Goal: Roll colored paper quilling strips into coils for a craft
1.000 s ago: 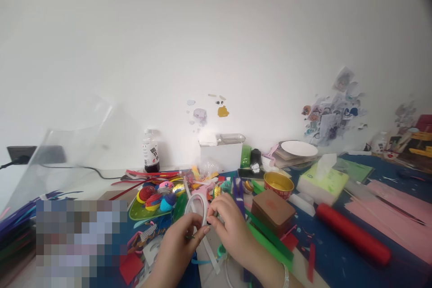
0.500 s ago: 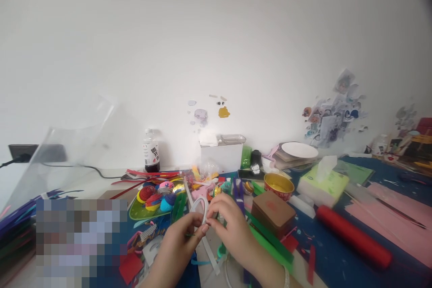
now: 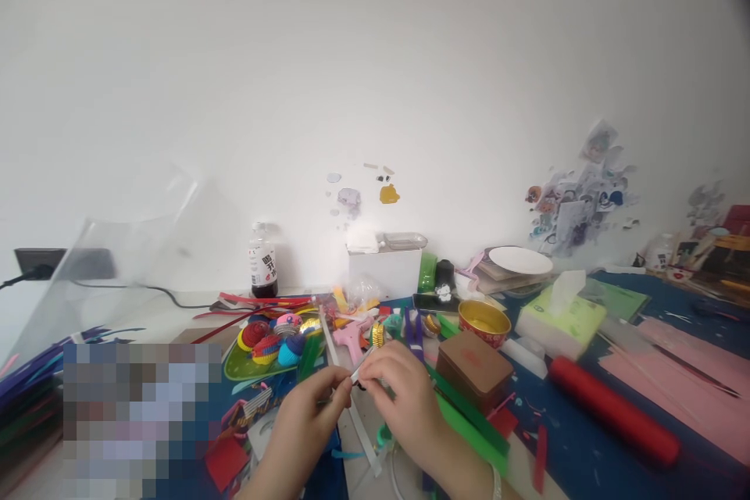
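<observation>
Over the near middle of the table (image 3: 586,476), the left hand (image 3: 313,402) and right hand (image 3: 404,387) both pinch a thin white band (image 3: 358,372) in their fingertips. Scraps (image 3: 227,462) crowd close; more blue tabletop shows rightward, around a red roll (image 3: 615,408). Left, a green plate (image 3: 246,369) carries colourful balls (image 3: 266,349). By the back edge stands a bottle (image 3: 263,262) of dark liquid; rightward, tissue pokes from its pack (image 3: 554,326).

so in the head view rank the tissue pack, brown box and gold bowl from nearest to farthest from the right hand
1. Brown box: just right of the right hand.
2. Gold bowl: behind the box.
3. Tissue pack: farther right, past the bowl.
</observation>
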Demonstrator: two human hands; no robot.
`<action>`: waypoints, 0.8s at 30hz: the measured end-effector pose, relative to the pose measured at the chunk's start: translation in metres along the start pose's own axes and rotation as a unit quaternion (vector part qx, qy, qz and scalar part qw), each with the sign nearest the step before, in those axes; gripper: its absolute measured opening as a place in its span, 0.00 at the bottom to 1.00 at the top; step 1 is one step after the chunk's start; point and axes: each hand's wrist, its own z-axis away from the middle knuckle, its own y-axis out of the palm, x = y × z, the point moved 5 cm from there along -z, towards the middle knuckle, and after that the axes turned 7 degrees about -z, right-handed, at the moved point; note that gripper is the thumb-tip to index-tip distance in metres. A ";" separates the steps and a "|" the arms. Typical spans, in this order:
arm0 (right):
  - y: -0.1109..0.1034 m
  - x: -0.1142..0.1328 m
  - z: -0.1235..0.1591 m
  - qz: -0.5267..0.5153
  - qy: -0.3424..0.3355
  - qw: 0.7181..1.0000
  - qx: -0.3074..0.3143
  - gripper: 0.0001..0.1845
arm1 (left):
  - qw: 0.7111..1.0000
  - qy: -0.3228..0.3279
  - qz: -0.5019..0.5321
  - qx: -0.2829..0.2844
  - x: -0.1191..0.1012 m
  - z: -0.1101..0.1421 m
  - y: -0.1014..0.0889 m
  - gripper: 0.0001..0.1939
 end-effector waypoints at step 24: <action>-0.004 0.033 0.017 0.161 -0.261 0.952 -0.013 0.09 | 0.996 0.015 0.057 -0.060 -0.010 0.005 -0.015 0.13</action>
